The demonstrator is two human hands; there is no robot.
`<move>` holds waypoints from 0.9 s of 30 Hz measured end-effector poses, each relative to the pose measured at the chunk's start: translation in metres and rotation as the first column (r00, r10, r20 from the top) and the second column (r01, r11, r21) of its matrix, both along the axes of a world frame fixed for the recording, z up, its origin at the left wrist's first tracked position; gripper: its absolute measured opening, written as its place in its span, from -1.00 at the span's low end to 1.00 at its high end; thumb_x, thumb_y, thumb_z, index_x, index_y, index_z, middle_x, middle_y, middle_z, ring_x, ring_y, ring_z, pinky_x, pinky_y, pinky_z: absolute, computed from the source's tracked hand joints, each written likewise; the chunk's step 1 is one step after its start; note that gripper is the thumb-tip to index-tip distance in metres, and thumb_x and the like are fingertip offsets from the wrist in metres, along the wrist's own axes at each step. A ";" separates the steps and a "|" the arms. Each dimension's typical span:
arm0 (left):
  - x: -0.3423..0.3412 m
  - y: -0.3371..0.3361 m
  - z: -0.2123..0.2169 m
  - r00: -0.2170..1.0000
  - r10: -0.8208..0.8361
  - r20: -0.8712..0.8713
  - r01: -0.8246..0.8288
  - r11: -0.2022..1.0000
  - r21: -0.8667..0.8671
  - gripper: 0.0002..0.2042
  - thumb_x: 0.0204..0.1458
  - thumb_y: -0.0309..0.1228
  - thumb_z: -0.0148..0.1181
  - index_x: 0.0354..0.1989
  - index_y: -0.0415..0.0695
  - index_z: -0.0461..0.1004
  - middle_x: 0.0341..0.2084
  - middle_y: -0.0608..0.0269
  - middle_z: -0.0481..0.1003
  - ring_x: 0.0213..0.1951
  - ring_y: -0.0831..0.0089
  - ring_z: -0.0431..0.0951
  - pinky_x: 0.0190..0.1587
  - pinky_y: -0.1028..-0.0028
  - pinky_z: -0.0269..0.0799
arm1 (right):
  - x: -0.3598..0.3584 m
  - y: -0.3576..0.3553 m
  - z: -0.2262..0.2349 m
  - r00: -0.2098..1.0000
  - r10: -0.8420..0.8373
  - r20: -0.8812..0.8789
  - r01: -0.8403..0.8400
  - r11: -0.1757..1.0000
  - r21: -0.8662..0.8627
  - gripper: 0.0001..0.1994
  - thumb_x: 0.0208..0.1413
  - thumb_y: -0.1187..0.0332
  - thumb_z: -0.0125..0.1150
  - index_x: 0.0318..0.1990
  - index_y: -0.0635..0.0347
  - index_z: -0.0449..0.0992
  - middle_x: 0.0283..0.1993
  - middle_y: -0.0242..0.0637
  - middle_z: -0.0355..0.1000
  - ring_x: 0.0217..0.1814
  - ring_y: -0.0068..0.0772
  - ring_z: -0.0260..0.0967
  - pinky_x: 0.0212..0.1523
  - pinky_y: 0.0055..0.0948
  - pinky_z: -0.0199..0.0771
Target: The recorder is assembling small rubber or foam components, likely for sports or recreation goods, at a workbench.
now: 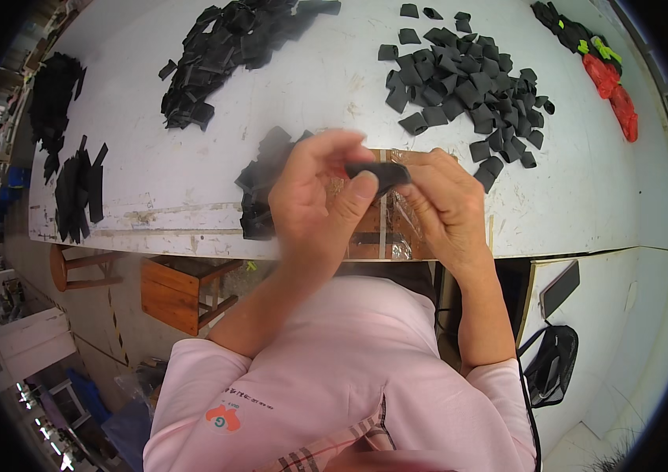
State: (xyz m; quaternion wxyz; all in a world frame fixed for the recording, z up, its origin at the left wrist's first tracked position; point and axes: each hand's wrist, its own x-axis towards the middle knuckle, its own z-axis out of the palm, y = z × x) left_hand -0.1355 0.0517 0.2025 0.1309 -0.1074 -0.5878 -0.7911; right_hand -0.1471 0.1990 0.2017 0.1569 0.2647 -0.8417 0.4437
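A small black fabric band (388, 175), folded like a short tube, is held up above the near edge of the table between my two hands. My right hand (450, 200) pinches its right end between thumb and fingers. At the other end, the thumb of my left hand (314, 197) lies against the band with the fingers curled around; this hand is slightly blurred. Below them a brown cardboard piece with clear tape (365, 245) rests at the table edge. Beside my left hand lies a pile of flat black fabric pieces (257, 193), partly hidden by it.
The white table (302, 118) carries a heap of black fabric loops (467, 79) at far right and a heap of flat black strips (224, 47) at far left. More black strips (78, 193) lie at the left edge. Red bundles (609, 86) lie far right. A wooden stool (172, 295) stands below.
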 end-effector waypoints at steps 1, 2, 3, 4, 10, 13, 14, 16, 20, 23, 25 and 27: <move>-0.003 -0.005 0.001 1.000 -0.019 -0.016 0.017 0.993 -0.119 -0.83 -0.05 -0.59 0.08 -0.25 -0.29 0.35 -0.41 0.28 0.39 -0.35 0.61 0.34 -0.28 0.64 0.26 | 0.003 -0.001 0.002 1.000 0.004 -0.001 -0.004 1.000 0.002 -0.87 -0.18 0.51 0.16 -0.38 0.26 0.45 -0.48 -0.25 0.36 -0.46 -0.27 0.28 -0.49 -0.43 0.28; -0.006 -0.009 0.000 1.000 -0.016 -0.017 0.014 0.993 -0.117 -0.83 -0.05 -0.59 0.08 -0.25 -0.29 0.35 -0.41 0.28 0.39 -0.35 0.61 0.34 -0.28 0.64 0.26 | 0.008 -0.002 0.008 0.996 -0.010 0.088 0.014 0.999 -0.040 -0.86 -0.18 0.49 0.17 -0.38 0.26 0.44 -0.50 -0.25 0.35 -0.48 -0.28 0.27 -0.50 -0.43 0.27; -0.009 -0.012 -0.002 0.997 -0.070 -0.040 0.062 0.982 -0.180 -0.86 -0.06 -0.59 0.09 -0.30 -0.29 0.37 -0.42 0.28 0.39 -0.36 0.61 0.34 -0.29 0.64 0.27 | 0.011 -0.004 0.012 0.984 -0.022 0.178 0.036 0.996 -0.081 -0.85 -0.19 0.48 0.18 -0.38 0.26 0.44 -0.51 -0.26 0.34 -0.51 -0.28 0.26 -0.52 -0.43 0.27; -0.009 -0.015 -0.004 0.991 -0.122 -0.060 0.103 0.964 -0.244 -0.89 -0.07 -0.60 0.10 -0.34 -0.30 0.39 -0.44 0.28 0.39 -0.38 0.61 0.35 -0.30 0.64 0.27 | 0.011 -0.006 0.017 0.984 -0.017 0.179 0.032 0.996 -0.080 -0.85 -0.19 0.48 0.18 -0.38 0.26 0.44 -0.51 -0.26 0.34 -0.51 -0.28 0.26 -0.52 -0.43 0.27; -0.008 -0.012 -0.014 0.985 -0.173 0.008 0.171 0.982 0.080 -0.93 -0.10 -0.61 0.13 -0.42 -0.30 0.40 -0.48 0.23 0.39 -0.42 0.57 0.32 -0.33 0.64 0.23 | 0.002 -0.007 0.018 0.993 -0.062 -0.105 0.070 0.995 0.073 -0.83 -0.26 0.52 0.22 -0.41 0.25 0.43 -0.59 -0.28 0.26 -0.56 -0.30 0.21 -0.57 -0.43 0.21; -0.009 -0.009 -0.015 0.989 -0.120 -0.084 0.111 0.988 -0.107 -0.92 -0.11 -0.61 0.14 -0.41 -0.29 0.41 -0.48 0.25 0.40 -0.41 0.58 0.37 -0.33 0.64 0.27 | 0.001 -0.005 0.014 0.993 -0.058 -0.108 0.068 0.993 0.093 -0.83 -0.29 0.55 0.21 -0.44 0.25 0.42 -0.61 -0.29 0.25 -0.55 -0.32 0.21 -0.58 -0.44 0.20; -0.009 -0.009 -0.015 0.989 -0.122 -0.085 0.112 0.988 -0.106 -0.92 -0.11 -0.61 0.14 -0.41 -0.29 0.41 -0.48 0.25 0.40 -0.41 0.58 0.37 -0.33 0.64 0.27 | 0.001 -0.006 0.008 0.992 -0.068 -0.103 0.071 0.997 0.029 -0.85 -0.29 0.56 0.20 -0.45 0.25 0.42 -0.61 -0.29 0.25 -0.55 -0.33 0.21 -0.58 -0.44 0.20; -0.009 -0.009 -0.015 0.983 -0.046 -0.180 -0.002 0.966 -0.258 -0.90 -0.13 -0.58 0.16 -0.42 -0.29 0.41 -0.50 0.24 0.41 -0.43 0.56 0.38 -0.35 0.63 0.29 | 0.001 -0.006 0.001 0.992 -0.078 -0.100 0.075 0.997 -0.032 -0.86 -0.29 0.57 0.19 -0.47 0.25 0.41 -0.62 -0.29 0.25 -0.55 -0.33 0.21 -0.57 -0.45 0.20; -0.013 -0.003 0.000 0.989 -0.029 -0.143 0.001 0.981 -0.193 -0.91 -0.16 -0.55 0.19 -0.46 -0.26 0.44 -0.51 0.23 0.41 -0.48 0.53 0.39 -0.41 0.61 0.30 | -0.003 -0.002 0.005 1.000 -0.009 0.004 0.010 0.995 -0.097 -0.88 -0.20 0.52 0.17 -0.41 0.25 0.46 -0.57 -0.26 0.32 -0.52 -0.32 0.26 -0.54 -0.49 0.24; -0.019 -0.007 0.007 0.961 -0.065 -0.268 -0.050 0.914 -0.402 -0.92 -0.17 -0.53 0.20 -0.48 -0.24 0.45 -0.54 0.24 0.41 -0.53 0.53 0.38 -0.49 0.60 0.29 | -0.008 0.004 0.018 0.969 0.091 0.230 -0.047 0.980 -0.191 -0.88 -0.16 0.47 0.17 -0.39 0.25 0.49 -0.54 -0.26 0.37 -0.50 -0.33 0.29 -0.52 -0.51 0.27; -0.018 -0.006 0.013 0.933 0.000 -0.360 -0.202 0.829 -0.521 -0.92 -0.17 -0.53 0.20 -0.48 -0.23 0.46 -0.59 0.25 0.40 -0.57 0.54 0.36 -0.55 0.60 0.26 | -0.008 0.004 0.019 0.915 0.147 0.375 -0.049 0.965 -0.259 -0.87 -0.15 0.44 0.18 -0.39 0.24 0.50 -0.53 -0.26 0.39 -0.49 -0.33 0.30 -0.50 -0.52 0.28; -0.020 -0.006 0.012 0.940 -0.014 -0.341 -0.170 0.847 -0.503 -0.93 -0.17 -0.53 0.20 -0.49 -0.23 0.46 -0.60 0.25 0.40 -0.58 0.55 0.35 -0.56 0.60 0.25 | -0.007 0.001 0.018 0.937 0.077 0.341 0.004 0.973 -0.232 -0.89 -0.17 0.42 0.20 -0.45 0.24 0.51 -0.53 -0.28 0.40 -0.50 -0.34 0.31 -0.51 -0.51 0.29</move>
